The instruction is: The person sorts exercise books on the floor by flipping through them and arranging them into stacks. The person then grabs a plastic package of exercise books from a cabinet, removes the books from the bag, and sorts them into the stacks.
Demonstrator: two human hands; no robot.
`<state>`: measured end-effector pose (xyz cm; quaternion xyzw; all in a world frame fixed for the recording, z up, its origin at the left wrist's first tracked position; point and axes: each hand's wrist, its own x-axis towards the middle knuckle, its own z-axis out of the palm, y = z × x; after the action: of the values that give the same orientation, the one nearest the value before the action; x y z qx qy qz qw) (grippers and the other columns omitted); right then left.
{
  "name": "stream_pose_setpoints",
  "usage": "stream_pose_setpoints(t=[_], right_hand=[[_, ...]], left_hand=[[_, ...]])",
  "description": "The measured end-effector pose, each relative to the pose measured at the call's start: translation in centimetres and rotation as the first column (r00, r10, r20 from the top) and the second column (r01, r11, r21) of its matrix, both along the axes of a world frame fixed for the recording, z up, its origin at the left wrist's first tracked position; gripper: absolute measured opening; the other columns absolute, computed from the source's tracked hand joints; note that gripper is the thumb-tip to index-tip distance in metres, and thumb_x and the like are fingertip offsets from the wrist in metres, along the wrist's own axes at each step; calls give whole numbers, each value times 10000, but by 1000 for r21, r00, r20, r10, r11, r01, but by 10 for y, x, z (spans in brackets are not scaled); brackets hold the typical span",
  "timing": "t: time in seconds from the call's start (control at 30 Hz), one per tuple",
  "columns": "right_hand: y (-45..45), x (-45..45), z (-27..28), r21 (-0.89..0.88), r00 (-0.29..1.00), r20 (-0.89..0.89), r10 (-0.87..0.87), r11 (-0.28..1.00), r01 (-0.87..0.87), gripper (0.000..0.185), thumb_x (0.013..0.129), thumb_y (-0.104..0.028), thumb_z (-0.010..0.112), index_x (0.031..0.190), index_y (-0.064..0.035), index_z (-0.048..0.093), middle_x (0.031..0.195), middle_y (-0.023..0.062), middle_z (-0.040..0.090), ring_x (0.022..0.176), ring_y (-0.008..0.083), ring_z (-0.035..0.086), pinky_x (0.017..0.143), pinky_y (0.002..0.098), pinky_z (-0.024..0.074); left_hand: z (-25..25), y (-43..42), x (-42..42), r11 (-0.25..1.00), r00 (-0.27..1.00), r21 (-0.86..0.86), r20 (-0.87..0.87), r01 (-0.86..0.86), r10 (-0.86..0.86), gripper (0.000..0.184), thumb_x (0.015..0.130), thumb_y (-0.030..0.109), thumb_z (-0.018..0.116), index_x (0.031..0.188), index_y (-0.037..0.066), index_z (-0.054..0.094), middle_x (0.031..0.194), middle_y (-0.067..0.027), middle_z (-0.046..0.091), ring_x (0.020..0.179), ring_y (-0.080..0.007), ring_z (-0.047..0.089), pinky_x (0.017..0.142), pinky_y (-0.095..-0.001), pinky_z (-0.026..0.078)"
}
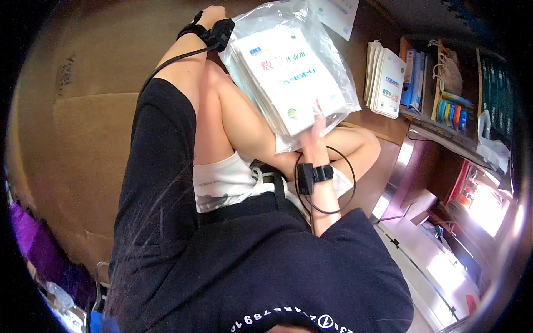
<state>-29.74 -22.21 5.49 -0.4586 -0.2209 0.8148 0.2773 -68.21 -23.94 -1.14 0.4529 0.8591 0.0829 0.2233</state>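
Observation:
A clear plastic bag (pixel 345 83) holds a stack of white exercise books (pixel 294 72) with red, green and blue print on the cover. It rests over my crossed bare legs. My right hand (pixel 314 131) grips the near edge of the bag, its thumb lying on top and its other fingers hidden beneath. At the upper left, my left hand (pixel 213 15) is beside the bag's far left corner. Its fingers are turned away and mostly out of sight, so I cannot tell whether they touch the plastic. Black straps with small devices and cables circle both wrists.
Another stack of exercise books (pixel 384 80) stands to the right, beside a shelf (pixel 425 119) with blue folders (pixel 412 77) and dark green volumes. A white sheet or bag (pixel 336 18) lies at the top. Brown cardboard (pixel 100 127) covers the left side; purple cloth (pixel 47 250) lies lower left.

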Motion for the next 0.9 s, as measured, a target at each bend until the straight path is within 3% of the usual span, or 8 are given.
stream_pose_setpoints(t=[0.13,0.23,0.27,0.4,0.6,0.67,0.83,0.9], right_hand=[[-11,25,20,111,998,25,-52,993,49,545,901,-241,558,1344,-1,350,1315,156,470,1206,299,454,1011,449,377],[-19,43,37,32,988,82,-131,991,129,539,902,-226,557,1345,1,349,1319,151,470,1211,295,452,1008,442,384],[-21,48,43,11,980,116,-164,986,164,532,901,-208,559,1345,-3,351,1325,145,467,1212,294,450,1012,436,382],[-25,81,51,87,950,244,-195,980,179,500,905,-198,562,1331,-12,377,1315,127,481,1190,288,475,1004,438,398],[-37,121,79,49,935,293,-202,979,196,500,906,-231,556,1323,-13,387,1310,133,486,1180,292,492,985,431,424],[-34,130,82,26,951,244,-189,982,189,513,907,-238,551,1333,-15,372,1315,141,480,1176,300,495,984,435,427],[-11,118,108,261,929,318,-189,960,106,544,912,-236,536,1357,-7,325,1322,164,466,1167,307,503,977,425,439],[3,119,107,311,935,315,-165,948,62,547,911,-234,534,1357,-1,320,1315,169,468,1163,307,506,974,417,444]], left_hand=[[-31,6,-9,994,984,77,-153,-79,91,365,842,310,541,1004,1,648,1039,-161,652,933,-334,635,796,-437,512],[-25,16,-3,873,917,393,-148,-290,371,220,791,226,558,817,36,666,842,-198,660,824,-387,636,747,-471,504],[-21,17,3,820,895,503,-180,-274,409,204,794,202,543,766,35,656,818,-208,655,799,-386,636,705,-475,504],[22,26,8,744,839,472,-18,-472,544,207,811,201,526,796,34,647,833,-209,650,806,-392,629,725,-475,497],[20,16,-28,494,674,577,139,-650,725,219,802,193,577,858,-11,636,889,-212,657,853,-329,638,729,-428,501],[14,-5,-51,378,580,556,243,-740,777,229,793,182,606,867,-33,632,903,-211,661,862,-299,644,723,-407,505],[-6,-114,-151,-65,151,346,562,-936,813,277,771,156,679,889,-88,622,939,-208,671,886,-224,660,707,-353,514],[31,-183,-148,-72,89,327,450,-942,889,293,771,143,662,972,-65,619,974,-178,667,841,-232,654,693,-359,520]])
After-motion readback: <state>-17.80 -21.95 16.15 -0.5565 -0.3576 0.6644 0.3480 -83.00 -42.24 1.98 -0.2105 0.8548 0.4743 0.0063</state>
